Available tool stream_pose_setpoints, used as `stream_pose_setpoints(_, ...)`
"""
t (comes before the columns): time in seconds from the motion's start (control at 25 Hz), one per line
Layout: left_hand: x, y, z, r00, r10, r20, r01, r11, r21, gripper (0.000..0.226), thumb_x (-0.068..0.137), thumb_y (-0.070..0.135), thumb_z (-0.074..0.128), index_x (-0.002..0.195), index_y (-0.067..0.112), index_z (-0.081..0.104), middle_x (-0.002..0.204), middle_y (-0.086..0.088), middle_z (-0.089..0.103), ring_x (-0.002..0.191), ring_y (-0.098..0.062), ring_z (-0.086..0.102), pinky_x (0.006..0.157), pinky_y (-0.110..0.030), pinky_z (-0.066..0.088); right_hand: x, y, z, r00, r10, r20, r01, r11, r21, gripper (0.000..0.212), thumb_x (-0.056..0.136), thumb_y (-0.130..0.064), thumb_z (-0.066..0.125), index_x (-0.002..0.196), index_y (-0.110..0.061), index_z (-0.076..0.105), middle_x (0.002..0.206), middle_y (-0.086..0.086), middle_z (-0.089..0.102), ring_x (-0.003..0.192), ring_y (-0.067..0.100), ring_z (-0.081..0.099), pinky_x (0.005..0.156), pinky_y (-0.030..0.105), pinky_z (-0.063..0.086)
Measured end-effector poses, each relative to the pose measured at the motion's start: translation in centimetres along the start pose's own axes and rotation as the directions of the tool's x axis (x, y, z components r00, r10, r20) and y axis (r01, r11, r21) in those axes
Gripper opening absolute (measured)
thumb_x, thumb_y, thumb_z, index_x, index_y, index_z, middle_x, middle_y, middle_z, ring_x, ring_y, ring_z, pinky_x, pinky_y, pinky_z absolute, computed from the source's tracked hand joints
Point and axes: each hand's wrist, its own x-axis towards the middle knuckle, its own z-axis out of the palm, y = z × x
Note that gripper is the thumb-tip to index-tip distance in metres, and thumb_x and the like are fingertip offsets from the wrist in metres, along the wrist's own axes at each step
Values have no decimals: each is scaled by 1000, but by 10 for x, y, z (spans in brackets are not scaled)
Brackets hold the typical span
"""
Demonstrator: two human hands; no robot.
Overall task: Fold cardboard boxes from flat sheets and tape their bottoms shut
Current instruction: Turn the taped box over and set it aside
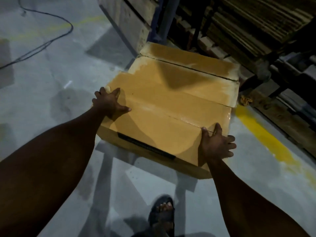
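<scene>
A brown cardboard box is held between both hands above the grey floor, its closed flaps facing up with a shiny tape strip along the centre seam. My left hand presses flat on the box's left edge, fingers spread. My right hand grips the near right corner, thumb on top. A black printed label runs along the near side of the box. Behind it lies a second cardboard box, flaps closed with a dark seam, touching or just under the held box's far edge.
A shelf rack with stacked flat cardboard sheets fills the upper right. A yellow floor line runs at the right. A black cable loops over the floor at the upper left. My sandalled foot is below the box.
</scene>
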Motion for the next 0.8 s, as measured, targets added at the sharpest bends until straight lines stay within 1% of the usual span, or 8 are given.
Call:
stream_pose_setpoints(0.08,8,5,-1,1000,1,27,-1,1000,-13,107,66,77,64,149,36,11,153,-22,5,136,-50,16,107,-60,26,5,-11,6,1000,-9,20,9,1000,12,63,85,-70,50,138,-38,38,135,21,36,120,45,37,98,55,33)
stream_pose_setpoints(0.24,-13,34,26,990,138,30,-137,990,-36,72,92,57,44,150,27,13,157,-25,-1,141,-52,4,110,-67,16,6,-18,11,991,-91,101,91,996,9,69,89,-62,52,147,-31,29,151,23,22,130,48,30,106,56,29)
stream_pose_setpoints(0.36,-53,67,38,970,229,80,-228,973,-25,75,95,54,41,153,26,3,158,-24,-10,142,-51,-6,110,-66,8,5,-4,-7,949,-185,255,199,980,-26,73,92,-57,51,150,-29,17,157,24,8,137,51,21,109,60,25)
stream_pose_setpoints(0.44,-77,89,40,943,277,182,-282,959,2,79,93,51,48,152,27,4,157,-23,-12,142,-52,-7,110,-65,11,9,8,-21,898,-225,378,252,967,-23,70,92,-51,52,149,-27,19,154,22,16,135,50,26,107,59,29)
stream_pose_setpoints(0.52,-101,109,40,887,350,300,-374,927,23,73,89,48,54,149,25,18,155,-28,2,140,-54,5,111,-62,22,9,21,-40,810,-284,513,324,946,12,63,87,-49,51,142,-22,33,143,21,38,128,44,40,104,52,37)
stream_pose_setpoints(0.6,-137,138,35,800,442,406,-486,874,5,58,89,46,55,138,22,37,142,-22,32,130,-47,34,104,-49,38,-2,42,-71,753,-316,577,380,925,10,56,86,-46,52,134,-19,48,133,21,54,121,39,52,101,45,45)
stream_pose_setpoints(0.68,-180,176,26,723,517,458,-545,834,-83,53,93,40,55,140,22,41,136,-15,48,120,-34,50,97,-38,45,-12,71,-106,754,-362,549,439,898,-12,58,89,-43,53,142,-21,44,136,21,52,125,39,49,102,45,44)
stream_pose_setpoints(0.8,-261,254,5,621,640,452,-690,720,-72,60,96,36,53,150,20,30,147,-12,43,128,-30,46,102,-34,40,-33,131,-176,796,-411,444,471,882,-27,64,93,-42,52,151,-27,30,148,20,38,134,40,37,105,51,40)
